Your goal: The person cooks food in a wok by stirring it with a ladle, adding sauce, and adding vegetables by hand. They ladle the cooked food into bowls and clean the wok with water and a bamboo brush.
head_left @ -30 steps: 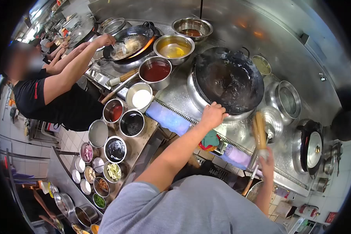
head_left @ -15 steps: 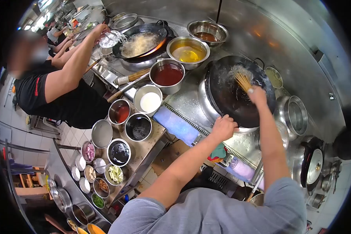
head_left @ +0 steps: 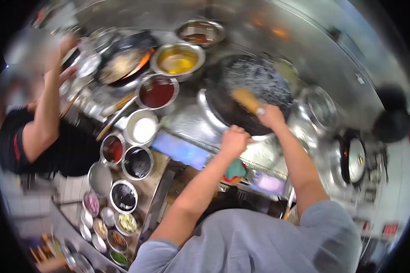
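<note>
A black wok (head_left: 217, 107) sits on the right-hand burner, with frothy liquid (head_left: 257, 75) spread across its far side. My right hand (head_left: 272, 117) is closed round a bamboo wok brush (head_left: 246, 99), whose bristles reach toward the froth. At the near edge of the wok, my left hand (head_left: 236, 140) is closed on the rim; whatever grip or cloth may be under the fingers is hidden. A green and red cloth (head_left: 234, 169) hangs just below that hand.
Left of the wok stand bowls of yellow oil (head_left: 176, 60), dark red liquid (head_left: 156, 92) and white powder or liquid (head_left: 143, 130). Several ingredient bowls crowd the side table. A co-worker (head_left: 43, 136) is beside another wok (head_left: 123, 68) with flame. A lidded pot (head_left: 355, 160) stands right.
My head view has shifted, so the scene sits further left and is blurred. The brush has swung lower, and froth covers more of the wok. The co-worker's arm has lifted from the other wok.
</note>
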### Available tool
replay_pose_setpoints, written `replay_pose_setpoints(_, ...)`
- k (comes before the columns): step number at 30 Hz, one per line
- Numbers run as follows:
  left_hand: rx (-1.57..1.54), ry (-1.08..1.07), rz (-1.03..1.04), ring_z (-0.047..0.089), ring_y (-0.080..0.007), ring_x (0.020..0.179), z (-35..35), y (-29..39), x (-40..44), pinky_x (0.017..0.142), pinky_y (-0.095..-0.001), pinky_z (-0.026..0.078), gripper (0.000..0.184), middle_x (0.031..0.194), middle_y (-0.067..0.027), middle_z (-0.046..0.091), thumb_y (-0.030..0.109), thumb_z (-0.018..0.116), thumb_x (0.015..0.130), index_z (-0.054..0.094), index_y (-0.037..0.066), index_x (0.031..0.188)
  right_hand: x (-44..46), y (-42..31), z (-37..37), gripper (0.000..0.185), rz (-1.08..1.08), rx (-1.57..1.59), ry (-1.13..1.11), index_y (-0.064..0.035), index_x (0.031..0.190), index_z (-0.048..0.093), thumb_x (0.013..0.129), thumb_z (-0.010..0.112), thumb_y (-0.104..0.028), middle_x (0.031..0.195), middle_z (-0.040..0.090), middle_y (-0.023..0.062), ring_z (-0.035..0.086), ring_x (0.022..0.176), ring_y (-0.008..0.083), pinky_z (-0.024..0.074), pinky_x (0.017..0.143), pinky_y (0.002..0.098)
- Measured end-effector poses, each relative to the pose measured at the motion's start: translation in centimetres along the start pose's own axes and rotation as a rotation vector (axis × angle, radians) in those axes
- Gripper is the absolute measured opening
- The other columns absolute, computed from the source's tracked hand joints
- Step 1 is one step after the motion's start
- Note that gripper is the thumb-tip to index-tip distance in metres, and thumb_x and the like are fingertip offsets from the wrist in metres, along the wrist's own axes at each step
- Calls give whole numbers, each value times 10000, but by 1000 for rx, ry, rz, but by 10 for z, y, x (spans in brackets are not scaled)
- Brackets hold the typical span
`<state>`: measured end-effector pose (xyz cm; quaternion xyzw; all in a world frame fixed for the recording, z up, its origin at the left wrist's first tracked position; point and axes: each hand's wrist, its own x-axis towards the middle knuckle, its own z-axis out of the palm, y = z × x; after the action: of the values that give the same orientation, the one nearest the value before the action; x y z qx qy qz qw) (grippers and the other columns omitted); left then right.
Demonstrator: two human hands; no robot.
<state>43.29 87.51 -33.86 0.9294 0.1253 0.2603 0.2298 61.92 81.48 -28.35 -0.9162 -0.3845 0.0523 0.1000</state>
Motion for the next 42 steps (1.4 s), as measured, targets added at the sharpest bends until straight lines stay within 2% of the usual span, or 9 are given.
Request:
replay_pose_setpoints(5,-132,2,-55,541,-280,796,-8,2,1,693,-426,446,223,729,-66,579,296,686,747,693,73,751,39,39,-61,291,-103,-291,-237,-106,995,677,774,592,-276,1009,655,175,629,951,347,499,836,438)
replay_pose_setpoints(9,-95,-96,-137,545,-265,853,-14,4,4,717,-416,436,232,775,-60,594,318,669,761,704,90,786,94,-5,-4,278,198,7,70,-66,981,668,785,571,-238,973,659,183,627,943,362,499,816,456)
replay_pose_setpoints(12,-103,-86,-117,537,-278,830,-19,5,2,722,-414,447,204,771,-80,581,277,680,761,698,74,768,26,-10,28,273,-119,126,29,-118,1010,649,795,581,-271,988,636,210,600,950,395,475,849,461)
replay_pose_setpoints(19,-107,-46,-107,540,-276,836,-9,1,-1,730,-415,448,222,769,-84,584,291,683,756,697,69,769,97,16,-12,264,146,-6,-15,-103,1007,662,800,542,-216,1053,633,189,605,997,350,478,873,441)
replay_pose_setpoints(26,-73,-29,-92,544,-276,809,-10,-1,6,695,-416,452,207,729,-69,580,288,689,750,693,81,743,46,23,-49,314,-128,-352,-266,-130,1028,673,760,552,-238,1014,657,152,628,952,331,489,858,424)
replay_pose_setpoints(32,-58,-53,-71,553,-285,820,-7,3,-5,702,-418,455,216,732,-75,587,298,671,753,691,83,747,57,-19,8,274,128,89,11,-32,970,667,798,538,-201,1023,638,218,624,947,372,493,838,454)
replay_pose_setpoints(35,8,-88,-102,555,-273,822,-9,2,1,710,-415,454,226,740,-62,591,323,652,761,697,101,753,6,-46,18,321,-128,340,85,-96,1043,664,754,646,-234,944,666,193,651,873,341,511,769,440)
replay_pose_setpoints(39,32,-135,-150,552,-237,869,-18,10,2,722,-394,424,206,763,-42,593,315,646,773,704,118,782,97,-43,17,309,254,678,199,-94,1064,658,791,616,-231,883,684,131,659,628,260,502,475,319)
replay_pose_setpoints(42,60,-175,-172,548,-219,893,-28,10,4,736,-400,404,222,777,-28,593,339,632,779,703,130,798,85,-55,33,340,97,676,208,-67,1094,634,789,613,-215,947,665,169,657,803,294,516,709,370)
